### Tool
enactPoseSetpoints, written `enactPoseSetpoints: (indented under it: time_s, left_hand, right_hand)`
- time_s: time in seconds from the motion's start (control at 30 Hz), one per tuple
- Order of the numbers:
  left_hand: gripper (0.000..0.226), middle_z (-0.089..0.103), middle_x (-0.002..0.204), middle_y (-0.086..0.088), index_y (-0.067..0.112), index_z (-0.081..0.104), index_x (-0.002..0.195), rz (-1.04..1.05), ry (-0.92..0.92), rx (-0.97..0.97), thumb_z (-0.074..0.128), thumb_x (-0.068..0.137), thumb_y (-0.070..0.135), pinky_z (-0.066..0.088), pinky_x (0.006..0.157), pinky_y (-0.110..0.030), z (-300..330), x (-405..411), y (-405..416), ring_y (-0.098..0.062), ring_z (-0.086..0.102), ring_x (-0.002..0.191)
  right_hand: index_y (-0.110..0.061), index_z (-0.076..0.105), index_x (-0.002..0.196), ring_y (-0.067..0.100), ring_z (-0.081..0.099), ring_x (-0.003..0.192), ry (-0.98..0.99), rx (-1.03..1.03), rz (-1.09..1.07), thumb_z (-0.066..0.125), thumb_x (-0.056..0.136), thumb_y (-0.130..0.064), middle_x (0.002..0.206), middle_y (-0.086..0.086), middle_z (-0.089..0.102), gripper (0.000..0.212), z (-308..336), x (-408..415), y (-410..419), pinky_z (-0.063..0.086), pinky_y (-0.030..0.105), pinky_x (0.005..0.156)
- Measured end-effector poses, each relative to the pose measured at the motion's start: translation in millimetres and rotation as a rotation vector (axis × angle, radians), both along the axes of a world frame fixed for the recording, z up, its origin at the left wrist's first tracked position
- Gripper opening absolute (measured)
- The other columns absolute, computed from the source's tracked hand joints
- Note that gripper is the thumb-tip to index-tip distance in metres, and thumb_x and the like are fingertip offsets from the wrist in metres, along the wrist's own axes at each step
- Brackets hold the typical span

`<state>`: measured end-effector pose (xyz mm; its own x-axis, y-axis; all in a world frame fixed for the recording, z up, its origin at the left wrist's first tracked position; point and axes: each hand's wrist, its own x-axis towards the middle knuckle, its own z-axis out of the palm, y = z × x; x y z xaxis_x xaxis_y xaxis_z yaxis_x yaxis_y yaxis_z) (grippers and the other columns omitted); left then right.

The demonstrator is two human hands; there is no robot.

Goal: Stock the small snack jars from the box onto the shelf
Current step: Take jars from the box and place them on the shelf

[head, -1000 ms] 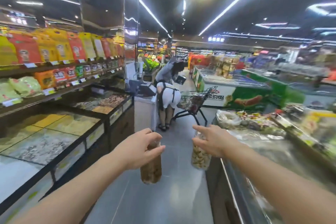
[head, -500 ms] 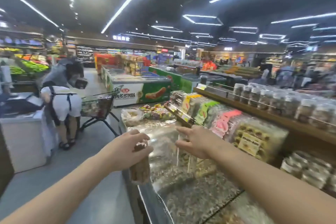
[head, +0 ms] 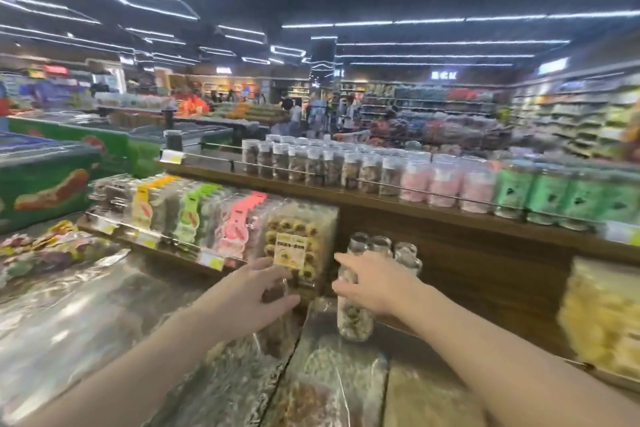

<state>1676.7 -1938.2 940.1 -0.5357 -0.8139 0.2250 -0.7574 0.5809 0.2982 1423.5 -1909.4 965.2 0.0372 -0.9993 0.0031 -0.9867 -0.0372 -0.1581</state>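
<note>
My left hand [head: 260,295] grips the top of a clear jar of dark brown snacks [head: 277,329], hanging below the fingers. A clear jar of pale nuts [head: 354,321] hangs from my right hand [head: 375,284], which holds it by the lid. Both jars hover over the glass-covered bulk bins [head: 104,315], just in front of a wooden shelf unit [head: 450,253]. Three similar small jars [head: 381,246] stand on the lower shelf right behind my right hand. The top shelf carries a long row of snack jars [head: 329,163]. No box is in view.
Packaged sweets and a cookie tray [head: 298,246] lean on a sloped rack left of the jars. Pink jars [head: 446,184] and green jars [head: 561,194] fill the top shelf's right. Yellow snack bags [head: 606,315] sit at right. Green freezers [head: 52,184] stand at left; shoppers are far behind.
My view has swung right from the aisle to face the wooden shelf unit. Both hands have carried their jars forward, close to the lower shelf.
</note>
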Motion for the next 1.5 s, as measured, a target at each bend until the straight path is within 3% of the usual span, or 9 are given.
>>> enactPoseSetpoints:
  time_s: [0.1,0.33,0.4,0.53,0.7,0.83,1.0,1.3,1.5]
  left_hand:
    - [0.058,0.052,0.112,0.017,0.035,0.054,0.135,-0.129,-0.024,0.0,0.048,0.091,0.072,0.048,0.089,-0.032,-2.8,-34.2,-35.3,-0.007,0.055,0.101]
    - [0.055,0.05,0.117,0.018,0.035,0.051,0.141,-0.373,-0.04,-0.001,0.053,0.094,0.063,0.033,0.084,-0.019,-8.2,-113.6,-85.1,-0.001,0.047,0.105]
    - [0.057,0.051,0.119,0.017,0.034,0.051,0.142,-0.423,-0.027,0.015,0.054,0.093,0.063,0.037,0.087,-0.017,-13.9,-138.7,-94.8,-0.001,0.049,0.106]
    - [0.054,0.052,0.123,0.015,0.035,0.05,0.139,-0.467,-0.021,0.079,0.057,0.092,0.062,0.045,0.1,-0.029,-24.2,-191.4,-106.7,-0.008,0.052,0.115]
    - [0.051,0.05,0.116,0.014,0.031,0.053,0.136,-0.499,-0.033,0.087,0.061,0.092,0.056,0.044,0.092,-0.027,-29.9,-258.0,-120.5,-0.009,0.051,0.107]
    - [0.052,0.052,0.135,0.012,0.035,0.051,0.137,-0.462,-0.05,0.118,0.064,0.091,0.054,0.048,0.102,-0.033,-40.5,-303.6,-141.7,-0.011,0.052,0.12]
    - [0.054,0.05,0.137,0.012,0.036,0.05,0.139,-0.397,-0.088,0.129,0.064,0.09,0.054,0.05,0.103,-0.035,-55.0,-345.8,-165.2,-0.013,0.051,0.124]
    - [0.057,0.04,0.151,0.015,0.038,0.046,0.143,-0.369,-0.221,0.139,0.06,0.092,0.056,0.044,0.108,-0.035,-92.0,-372.0,-189.0,-0.012,0.043,0.135]
    - [0.062,0.036,0.137,0.017,0.037,0.047,0.144,-0.356,-0.22,0.128,0.066,0.088,0.056,0.049,0.096,-0.029,-106.4,-370.7,-192.1,-0.01,0.049,0.121]
  right_hand:
    - [-0.046,0.026,0.157,0.03,0.049,0.136,-0.027,0.024,-0.146,0.04,0.092,-0.069,0.158,0.008,0.041,0.07,-6.0,-30.7,-5.4,0.046,0.042,0.107]
    - [-0.044,0.021,0.159,0.035,0.046,0.137,-0.009,0.072,-0.429,0.039,0.099,-0.065,0.159,0.01,0.035,0.066,-12.4,-87.1,-2.3,0.045,0.04,0.103]
    - [-0.044,0.021,0.159,0.035,0.045,0.138,-0.024,0.079,-0.49,0.039,0.098,-0.066,0.158,0.011,0.035,0.067,-18.3,-103.8,0.0,0.046,0.04,0.103]
    - [-0.044,0.02,0.159,0.035,0.046,0.137,-0.016,0.099,-0.561,0.039,0.098,-0.066,0.158,0.012,0.036,0.067,-26.3,-134.0,7.8,0.045,0.039,0.103]
    - [-0.043,0.02,0.159,0.035,0.048,0.133,-0.039,0.107,-0.596,0.038,0.098,-0.065,0.155,0.01,0.038,0.068,-34.1,-175.8,0.3,0.046,0.039,0.101]
    - [-0.042,0.02,0.159,0.033,0.049,0.133,-0.051,0.125,-0.571,0.038,0.098,-0.065,0.155,0.011,0.037,0.068,-47.9,-214.3,-23.7,0.047,0.039,0.101]
    - [-0.042,0.02,0.159,0.031,0.046,0.136,-0.059,0.12,-0.544,0.042,0.099,-0.063,0.158,0.009,0.034,0.067,-66.3,-261.2,-68.6,0.05,0.039,0.103]
    - [-0.041,0.015,0.161,0.035,0.037,0.144,-0.069,0.157,-0.457,0.04,0.101,-0.061,0.165,0.012,0.023,0.067,-89.0,-304.8,-144.0,0.044,0.043,0.109]
    - [-0.038,0.017,0.161,0.035,0.041,0.141,-0.063,0.164,-0.473,0.04,0.102,-0.059,0.162,0.013,0.028,0.067,-109.9,-317.3,-181.6,0.046,0.044,0.105]
